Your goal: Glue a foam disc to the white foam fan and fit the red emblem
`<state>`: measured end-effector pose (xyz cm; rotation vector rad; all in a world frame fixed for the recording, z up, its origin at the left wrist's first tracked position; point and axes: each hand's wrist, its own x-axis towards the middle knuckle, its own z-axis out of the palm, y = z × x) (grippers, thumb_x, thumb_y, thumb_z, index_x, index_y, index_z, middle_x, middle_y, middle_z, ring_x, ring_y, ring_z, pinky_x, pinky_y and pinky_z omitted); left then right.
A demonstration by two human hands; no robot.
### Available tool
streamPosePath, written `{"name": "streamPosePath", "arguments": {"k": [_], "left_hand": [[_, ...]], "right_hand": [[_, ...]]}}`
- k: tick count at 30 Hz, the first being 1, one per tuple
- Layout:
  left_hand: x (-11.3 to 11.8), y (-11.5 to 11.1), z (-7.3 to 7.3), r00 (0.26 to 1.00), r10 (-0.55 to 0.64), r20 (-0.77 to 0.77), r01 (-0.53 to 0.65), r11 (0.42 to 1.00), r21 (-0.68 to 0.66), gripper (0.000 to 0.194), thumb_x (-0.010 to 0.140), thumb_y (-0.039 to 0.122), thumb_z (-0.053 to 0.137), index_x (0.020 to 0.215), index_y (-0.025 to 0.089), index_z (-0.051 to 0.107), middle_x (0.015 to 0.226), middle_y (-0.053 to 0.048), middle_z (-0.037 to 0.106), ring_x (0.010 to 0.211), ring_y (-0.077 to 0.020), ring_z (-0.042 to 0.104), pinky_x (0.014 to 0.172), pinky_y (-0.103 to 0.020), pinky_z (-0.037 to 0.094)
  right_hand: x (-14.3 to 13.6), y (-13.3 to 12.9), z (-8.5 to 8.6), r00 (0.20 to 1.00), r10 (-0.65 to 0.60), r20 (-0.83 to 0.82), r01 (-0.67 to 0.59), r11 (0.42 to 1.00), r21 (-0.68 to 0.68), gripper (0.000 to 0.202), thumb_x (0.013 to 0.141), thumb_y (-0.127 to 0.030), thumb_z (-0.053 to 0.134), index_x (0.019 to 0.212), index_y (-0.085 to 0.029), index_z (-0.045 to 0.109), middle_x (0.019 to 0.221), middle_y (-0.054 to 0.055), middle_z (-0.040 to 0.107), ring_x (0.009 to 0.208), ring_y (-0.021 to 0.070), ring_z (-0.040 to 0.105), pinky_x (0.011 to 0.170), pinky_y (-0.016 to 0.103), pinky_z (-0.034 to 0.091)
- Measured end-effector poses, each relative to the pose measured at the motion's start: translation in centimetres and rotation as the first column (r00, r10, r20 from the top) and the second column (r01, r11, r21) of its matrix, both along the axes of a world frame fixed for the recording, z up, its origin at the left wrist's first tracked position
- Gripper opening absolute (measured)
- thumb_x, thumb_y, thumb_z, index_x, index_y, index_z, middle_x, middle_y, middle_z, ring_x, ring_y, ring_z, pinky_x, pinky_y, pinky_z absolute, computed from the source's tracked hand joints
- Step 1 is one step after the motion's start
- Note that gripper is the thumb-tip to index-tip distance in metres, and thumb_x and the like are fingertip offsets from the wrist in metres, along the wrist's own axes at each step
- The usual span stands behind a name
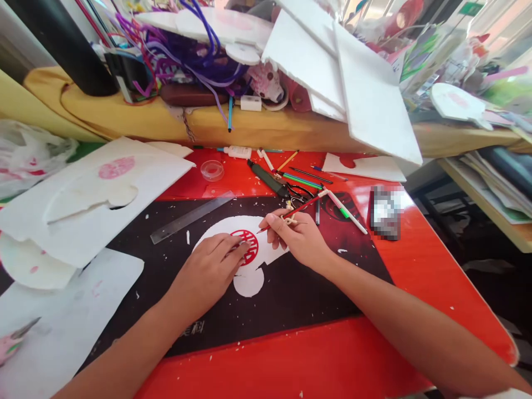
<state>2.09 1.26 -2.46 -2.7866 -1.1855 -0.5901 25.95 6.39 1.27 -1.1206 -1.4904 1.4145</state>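
Note:
A white board cut-out (248, 281) with a rounded body and a small round lobe lies on the black mat (299, 305). On it sits a red round openwork piece (251, 252), partly hidden by fingers. My left hand (211, 266) rests flat over that piece, fingers stretched out and touching it, with nothing gripped. Just to its right, my right hand (296, 235) is closed around a slim red pencil (305, 206), whose tip points down-left near the red piece's edge. A pale twisted band (291, 220) shows by the right hand's fingers.
A clear ruler (191, 218), tape roll (211, 170), glue bottle (239, 152), green-black cutter (266, 178) and several pens lie beyond the hands. White board sheets (83, 216) stack at left, near scissors (19, 338). A blurred-out object (385, 213) lies right on the red table (449, 305).

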Motion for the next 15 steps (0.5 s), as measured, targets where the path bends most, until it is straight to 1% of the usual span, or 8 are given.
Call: {"name": "streamPosePath", "arguments": {"k": [3, 6, 10, 12, 15], "left_hand": [[-0.1, -0.1, -0.2, 1.0, 0.004, -0.006, -0.005, 1.0, -0.014, 0.033, 0.104, 0.011, 0.054, 0.132, 0.014, 0.071, 0.135, -0.016, 0.071, 0.119, -0.0338, 0.066, 0.102, -0.053, 0.058], [-0.1, -0.1, -0.3, 1.0, 0.005, 0.003, -0.005, 1.0, -0.01, 0.035, 0.104, 0.011, 0.053, 0.136, 0.014, 0.069, 0.142, -0.016, 0.07, 0.121, -0.0333, 0.065, 0.104, -0.054, 0.057], [-0.1, -0.1, -0.4, 1.0, -0.01, 0.0, 0.01, 0.999, -0.032, 0.037, 0.106, 0.012, 0.049, 0.138, 0.013, 0.068, 0.141, -0.014, 0.072, 0.126, -0.0323, 0.063, 0.106, -0.053, 0.056], [-0.1, 0.0, -0.4, 1.0, -0.007, 0.002, 0.007, 0.999, -0.048, 0.038, 0.106, 0.012, 0.047, 0.136, 0.014, 0.069, 0.142, -0.015, 0.071, 0.128, -0.0321, 0.063, 0.107, -0.053, 0.055], [-0.1, 0.0, -0.4, 1.0, 0.009, 0.016, -0.008, 0.998, -0.059, 0.037, 0.105, 0.012, 0.049, 0.136, 0.014, 0.07, 0.143, -0.015, 0.07, 0.127, -0.0326, 0.063, 0.107, -0.054, 0.054]], "right_hand": [[-0.7, 0.6, 0.0, 1.0, 0.0, 0.013, -0.001, 1.0, 0.031, 0.051, 0.1, -0.066, 0.063, 0.089, -0.018, 0.075, 0.066, 0.001, 0.066, 0.054, 0.0123, 0.059, 0.051, 0.026, 0.045], [-1.6, 1.1, -1.2, 0.998, 0.001, 0.059, -0.005, 0.998, 0.07, 0.049, 0.102, -0.063, 0.061, 0.089, -0.018, 0.075, 0.068, 0.001, 0.067, 0.057, 0.0134, 0.061, 0.054, 0.026, 0.048], [-2.2, 1.6, -2.5, 0.986, 0.027, 0.163, -0.059, 0.979, 0.193, 0.04, 0.105, -0.052, 0.06, 0.091, -0.018, 0.076, 0.073, 0.002, 0.071, 0.065, 0.0154, 0.066, 0.063, 0.027, 0.051], [-2.2, 1.8, -2.6, 0.983, 0.029, 0.179, -0.07, 0.97, 0.231, 0.038, 0.106, -0.051, 0.059, 0.093, -0.018, 0.076, 0.073, 0.002, 0.07, 0.066, 0.0157, 0.066, 0.065, 0.027, 0.051], [-1.9, 2.0, -2.6, 0.979, 0.021, 0.202, -0.068, 0.97, 0.232, 0.044, 0.107, -0.052, 0.056, 0.085, -0.018, 0.075, 0.075, 0.003, 0.071, 0.063, 0.0148, 0.063, 0.063, 0.028, 0.048]]}}
